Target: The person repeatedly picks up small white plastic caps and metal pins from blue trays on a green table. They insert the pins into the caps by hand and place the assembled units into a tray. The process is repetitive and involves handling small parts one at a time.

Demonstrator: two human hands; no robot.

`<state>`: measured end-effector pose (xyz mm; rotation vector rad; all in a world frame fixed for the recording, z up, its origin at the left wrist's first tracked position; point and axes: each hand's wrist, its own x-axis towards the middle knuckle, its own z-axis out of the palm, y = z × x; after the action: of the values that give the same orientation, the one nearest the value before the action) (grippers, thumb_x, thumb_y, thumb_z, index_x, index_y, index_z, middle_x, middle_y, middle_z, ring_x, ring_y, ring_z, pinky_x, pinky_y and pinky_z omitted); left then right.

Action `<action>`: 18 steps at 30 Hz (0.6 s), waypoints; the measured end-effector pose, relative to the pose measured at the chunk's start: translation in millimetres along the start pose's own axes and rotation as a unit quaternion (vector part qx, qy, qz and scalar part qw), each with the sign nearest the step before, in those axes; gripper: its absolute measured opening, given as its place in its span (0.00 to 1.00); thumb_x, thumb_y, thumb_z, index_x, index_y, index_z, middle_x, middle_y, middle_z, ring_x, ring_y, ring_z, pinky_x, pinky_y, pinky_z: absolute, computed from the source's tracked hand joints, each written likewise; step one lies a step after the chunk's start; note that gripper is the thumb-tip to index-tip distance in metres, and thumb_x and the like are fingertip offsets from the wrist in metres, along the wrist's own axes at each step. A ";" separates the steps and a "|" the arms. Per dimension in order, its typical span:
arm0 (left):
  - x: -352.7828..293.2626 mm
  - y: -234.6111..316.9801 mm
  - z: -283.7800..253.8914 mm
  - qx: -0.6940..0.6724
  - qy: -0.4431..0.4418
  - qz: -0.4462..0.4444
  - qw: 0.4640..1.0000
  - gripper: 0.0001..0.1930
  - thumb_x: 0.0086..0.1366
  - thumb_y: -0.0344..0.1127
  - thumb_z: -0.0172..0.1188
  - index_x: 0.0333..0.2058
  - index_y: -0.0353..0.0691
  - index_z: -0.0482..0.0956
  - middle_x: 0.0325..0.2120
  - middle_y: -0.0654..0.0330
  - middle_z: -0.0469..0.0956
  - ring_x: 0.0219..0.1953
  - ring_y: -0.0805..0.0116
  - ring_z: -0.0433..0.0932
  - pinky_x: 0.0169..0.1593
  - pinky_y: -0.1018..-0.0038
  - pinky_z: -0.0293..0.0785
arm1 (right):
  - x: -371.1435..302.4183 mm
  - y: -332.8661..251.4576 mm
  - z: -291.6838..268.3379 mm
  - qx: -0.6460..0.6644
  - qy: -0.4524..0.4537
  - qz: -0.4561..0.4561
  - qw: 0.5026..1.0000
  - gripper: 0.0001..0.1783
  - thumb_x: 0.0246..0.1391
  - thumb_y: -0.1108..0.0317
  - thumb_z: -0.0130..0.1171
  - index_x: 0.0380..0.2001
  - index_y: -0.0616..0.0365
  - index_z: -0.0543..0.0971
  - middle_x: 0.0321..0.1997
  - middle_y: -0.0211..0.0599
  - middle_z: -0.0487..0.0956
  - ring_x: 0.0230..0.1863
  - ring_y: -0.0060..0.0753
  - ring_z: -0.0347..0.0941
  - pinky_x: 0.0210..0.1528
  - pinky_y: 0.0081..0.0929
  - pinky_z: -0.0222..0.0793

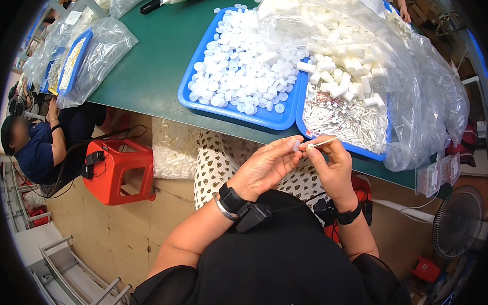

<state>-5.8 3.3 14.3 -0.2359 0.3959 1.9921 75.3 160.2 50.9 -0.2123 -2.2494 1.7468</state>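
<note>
Above my lap, my left hand (268,168) pinches a small translucent white disc (296,146) between thumb and fingertips. My right hand (335,168) is closed on a thin white stick (324,142), whose end points left toward the disc. The fingertips of both hands are close together; whether stick and disc touch is too small to tell. Just beyond, a blue tray (184,90) is heaped with similar discs (241,72). To its right, another blue tray (302,126) holds many thin white sticks (342,119) with some reddish parts, and white foam cylinders (349,84) lie over its far part.
A large clear plastic bag (414,98) of foam cylinders rests on the green table (144,64). At left are a red stool (118,170) and a seated person (39,143). A black fan (457,220) stands at right. Another person's hand (404,13) shows at far right.
</note>
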 end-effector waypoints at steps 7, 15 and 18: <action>0.2 1.0 2.3 -0.005 -0.005 -0.001 1.000 0.15 0.68 0.34 0.59 0.49 0.31 0.74 0.40 0.59 0.77 0.40 0.75 0.78 0.47 0.81 0.78 | 2.5 -7.3 3.0 0.038 0.054 0.048 0.997 0.07 0.60 0.75 0.58 0.40 0.65 0.74 0.36 0.40 0.83 0.37 0.26 0.80 0.41 0.23 0.76; 2.9 0.0 -3.6 -0.002 0.021 0.009 1.000 0.15 0.69 0.33 0.57 0.50 0.29 0.75 0.42 0.57 0.78 0.41 0.73 0.79 0.46 0.79 0.79 | 1.9 -7.7 2.0 -0.094 0.012 -0.083 0.992 0.06 0.57 0.76 0.61 0.38 0.64 0.77 0.36 0.39 0.83 0.34 0.23 0.78 0.38 0.21 0.74; 1.4 0.7 -0.5 0.005 0.007 0.006 1.000 0.15 0.69 0.34 0.58 0.49 0.30 0.74 0.42 0.58 0.78 0.40 0.74 0.78 0.47 0.80 0.78 | 1.3 -5.2 4.5 0.082 0.051 0.036 0.995 0.06 0.59 0.76 0.59 0.40 0.64 0.76 0.38 0.40 0.83 0.35 0.22 0.78 0.39 0.20 0.74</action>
<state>-7.0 4.0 13.5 -0.2419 0.4179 2.0007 72.9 155.1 55.0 -0.3438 -2.0391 1.9015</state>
